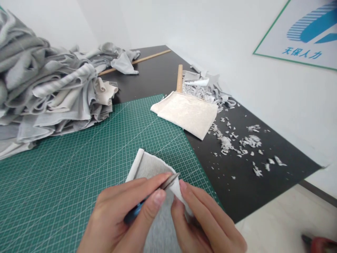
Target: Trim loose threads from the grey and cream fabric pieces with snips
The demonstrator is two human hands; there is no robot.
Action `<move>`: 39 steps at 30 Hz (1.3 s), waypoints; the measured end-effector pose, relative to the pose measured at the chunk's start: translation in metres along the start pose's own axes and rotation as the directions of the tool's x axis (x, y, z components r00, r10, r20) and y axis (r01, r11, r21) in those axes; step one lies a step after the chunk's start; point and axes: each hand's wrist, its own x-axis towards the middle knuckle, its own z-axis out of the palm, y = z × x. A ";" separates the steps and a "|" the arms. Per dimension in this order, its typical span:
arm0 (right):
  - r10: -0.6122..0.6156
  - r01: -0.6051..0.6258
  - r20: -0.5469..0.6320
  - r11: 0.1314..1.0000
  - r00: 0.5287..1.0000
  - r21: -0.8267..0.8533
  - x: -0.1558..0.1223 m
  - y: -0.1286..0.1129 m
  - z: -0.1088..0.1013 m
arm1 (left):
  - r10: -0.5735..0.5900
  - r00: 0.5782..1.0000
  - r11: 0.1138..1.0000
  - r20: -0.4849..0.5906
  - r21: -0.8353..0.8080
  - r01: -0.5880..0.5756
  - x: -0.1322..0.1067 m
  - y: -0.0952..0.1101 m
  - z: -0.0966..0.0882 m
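My left hand is closed around small thread snips with a blue handle. The metal blades point up and right, at the edge of a grey piece of fabric. Between thumb and fingers, my right hand pinches that same edge just beside the blade tips. The fabric has a pale rolled band along its left side and hangs down between the hands, whose palms cover part of it. Whether the blades are closed on the cloth I cannot tell.
Under the hands lies a green gridded cutting mat. A heap of grey cloth rises on the left. Folded cream cloth lies ahead, beside a wooden ruler. Fabric scraps litter the black table near the wall.
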 end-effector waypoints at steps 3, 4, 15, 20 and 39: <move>0.062 -0.063 -0.100 0.998 0.993 -0.001 -0.003 0.000 0.006 | -0.042 0.999 0.998 0.019 0.046 0.041 0.006 0.003 -0.005; 0.050 -0.049 -0.106 0.999 0.993 0.015 -0.003 0.000 0.007 | -0.054 0.998 0.997 0.017 0.054 0.053 0.008 0.004 -0.007; 0.171 -0.162 -0.038 0.972 0.985 0.173 -0.008 0.007 -0.003 | -0.100 0.991 0.994 0.091 0.050 0.096 0.060 0.018 0.000; 0.355 -0.388 0.158 0.856 0.922 0.342 0.000 0.009 -0.007 | -0.086 0.987 0.996 0.136 0.002 0.087 0.058 0.023 0.003; 0.431 -0.654 0.496 0.570 0.754 0.498 0.015 0.007 0.006 | -0.228 0.969 0.965 0.094 -0.111 0.238 -0.016 -0.020 -0.022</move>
